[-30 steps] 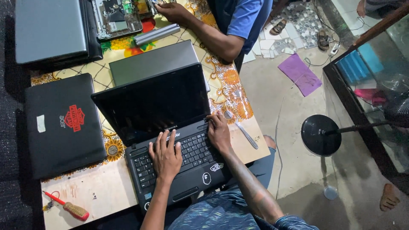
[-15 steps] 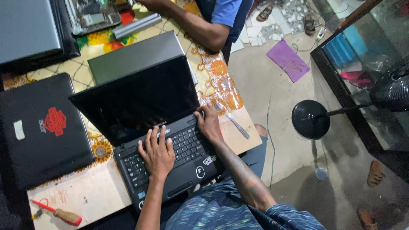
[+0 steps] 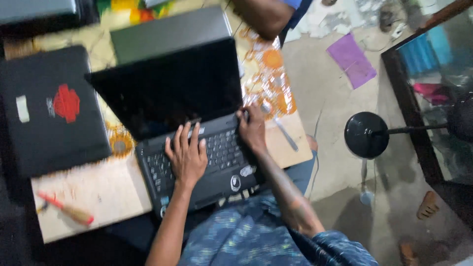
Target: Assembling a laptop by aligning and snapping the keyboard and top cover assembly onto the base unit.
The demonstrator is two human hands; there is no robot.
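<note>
View from above, blurry w/ motion. 1 open black laptop (image 3: pixel 192 123) is sitting at the near edge of a patterned table (image 3: pixel 93 192), screen dark, its front corner partly hidden behind the person's blue patterned shirt (image 3: pixel 256 236). The left hand (image 3: pixel 186 156) is lying flat on the keyboard, fingers spread wide, gripping nothing. The right hand (image 3: pixel 252 129) is resting at the keyboard's right edge near the hinge; fingers are curled over the corner, but whether they are pinching anything is hard to make out.

3 more laptops are lying shut: 1 black w/ a red sticker (image 3: pixel 51 108) to the left, 1 grey (image 3: pixel 170 32) behind the open screen & half hidden by it, 1 grey (image 3: pixel 37 9) cut off at the top-left edge. 1 red-handled screwdriver (image 3: pixel 66 209) is lying near the table's front-left, smeared by blur. 1 thin metal tool (image 3: pixel 285 132) is lying just right of the right hand. A co-worker's forearm (image 3: pixel 258 15) is showing at the top, hand cut off. On the floor: 1 purple sheet (image 3: pixel 352 59) & 1 round black stand base (image 3: pixel 366 134).
</note>
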